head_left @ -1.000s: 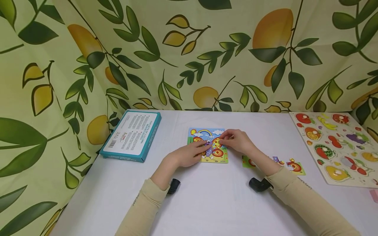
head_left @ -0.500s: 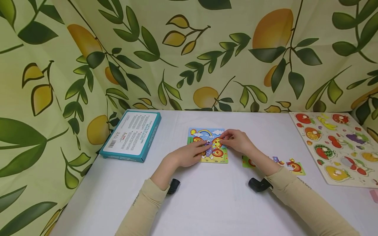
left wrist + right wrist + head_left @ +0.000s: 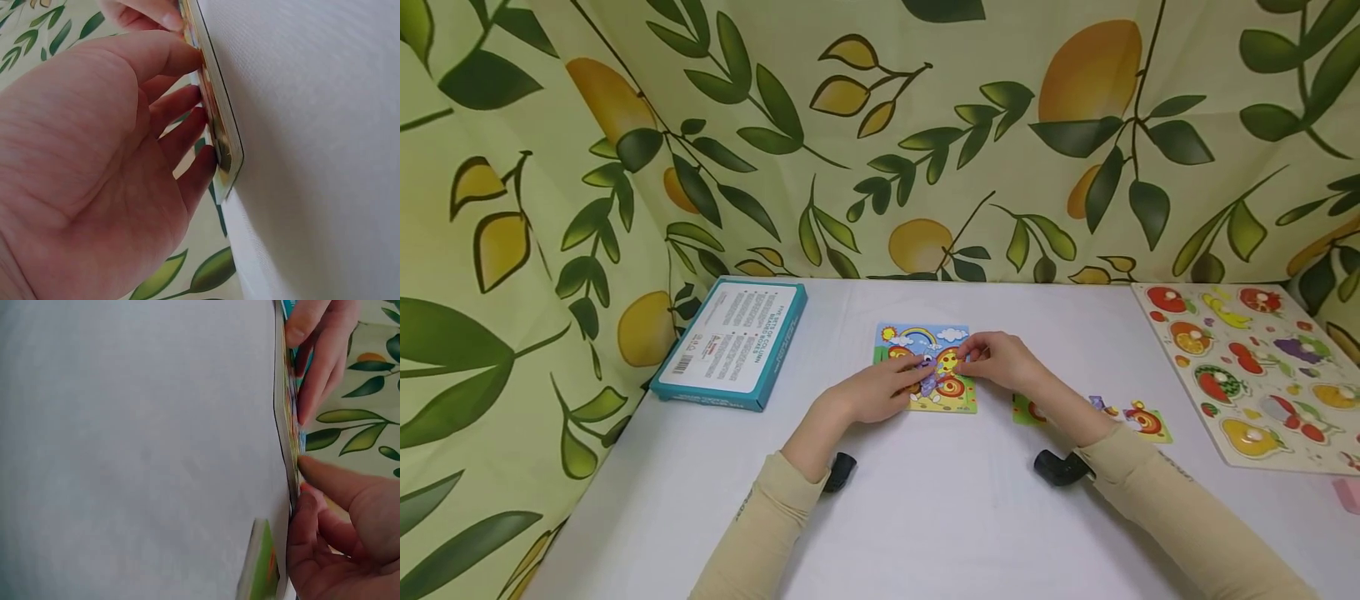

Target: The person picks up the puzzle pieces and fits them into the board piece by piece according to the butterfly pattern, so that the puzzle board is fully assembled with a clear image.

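A square jigsaw puzzle (image 3: 942,403) with a butterfly, rainbow and sun lies on the white table. My left hand (image 3: 874,393) rests on its left half, fingers stretched over the picture. In the left wrist view, the fingertips (image 3: 201,159) touch the puzzle's face. At the right side, my right hand (image 3: 1002,363) pinches a yellow-spotted wing puzzle piece (image 3: 948,361) between thumb and curled fingers. The right wrist view has the right thumb (image 3: 325,478) pressed at the puzzle's edge, and the fingers partly hide the piece. Part of the butterfly is covered by the left hand.
Loose puzzle pieces (image 3: 1146,422) lie right of the puzzle, partly under the right forearm. A wooden fruit board (image 3: 1213,417) sits at far right, with a pink block (image 3: 1348,495) near it. A teal and white box (image 3: 737,337) lies on the left. Patterned cloth hangs behind.
Both hands stay at the same places on the puzzle, with only tiny finger movement on the right. The head view has shifted slightly.
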### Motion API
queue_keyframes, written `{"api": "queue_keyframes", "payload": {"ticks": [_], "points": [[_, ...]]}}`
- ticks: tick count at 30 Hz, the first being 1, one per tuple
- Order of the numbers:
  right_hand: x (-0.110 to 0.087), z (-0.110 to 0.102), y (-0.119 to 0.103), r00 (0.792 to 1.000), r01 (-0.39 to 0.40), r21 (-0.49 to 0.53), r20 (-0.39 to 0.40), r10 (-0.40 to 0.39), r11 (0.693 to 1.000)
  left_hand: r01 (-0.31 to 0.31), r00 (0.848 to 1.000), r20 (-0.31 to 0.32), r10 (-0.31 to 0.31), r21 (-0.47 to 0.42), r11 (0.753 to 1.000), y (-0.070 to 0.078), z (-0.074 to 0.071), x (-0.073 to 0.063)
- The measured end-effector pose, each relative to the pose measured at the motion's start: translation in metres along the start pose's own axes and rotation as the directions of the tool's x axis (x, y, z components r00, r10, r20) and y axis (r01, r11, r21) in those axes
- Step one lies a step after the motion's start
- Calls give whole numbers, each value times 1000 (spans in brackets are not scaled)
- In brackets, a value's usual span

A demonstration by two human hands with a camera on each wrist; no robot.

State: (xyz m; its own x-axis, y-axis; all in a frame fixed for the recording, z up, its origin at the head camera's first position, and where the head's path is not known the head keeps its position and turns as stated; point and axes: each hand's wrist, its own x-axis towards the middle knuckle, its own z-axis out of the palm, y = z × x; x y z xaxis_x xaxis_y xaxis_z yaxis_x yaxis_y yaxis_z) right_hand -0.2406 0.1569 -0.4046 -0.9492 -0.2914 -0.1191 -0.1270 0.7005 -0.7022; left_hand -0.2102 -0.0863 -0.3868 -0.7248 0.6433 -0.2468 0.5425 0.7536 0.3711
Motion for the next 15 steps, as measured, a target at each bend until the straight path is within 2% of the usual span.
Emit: {"api": "queue_keyframes", "payload": {"ticks": [4,7,15], "points": [[-1,-1,3,999,14,-7,43,-14,1000,-10,1000,-20,10,25,1000,0,1,0],[-2,-1,3,999,33,-18,44,-32,999,-16,999,-30,17,41,999,1,1,0],[-6,-3,3,997,60,-25,43,-59,998,14,999,-42,-11,83,996,4,4,2]]}}
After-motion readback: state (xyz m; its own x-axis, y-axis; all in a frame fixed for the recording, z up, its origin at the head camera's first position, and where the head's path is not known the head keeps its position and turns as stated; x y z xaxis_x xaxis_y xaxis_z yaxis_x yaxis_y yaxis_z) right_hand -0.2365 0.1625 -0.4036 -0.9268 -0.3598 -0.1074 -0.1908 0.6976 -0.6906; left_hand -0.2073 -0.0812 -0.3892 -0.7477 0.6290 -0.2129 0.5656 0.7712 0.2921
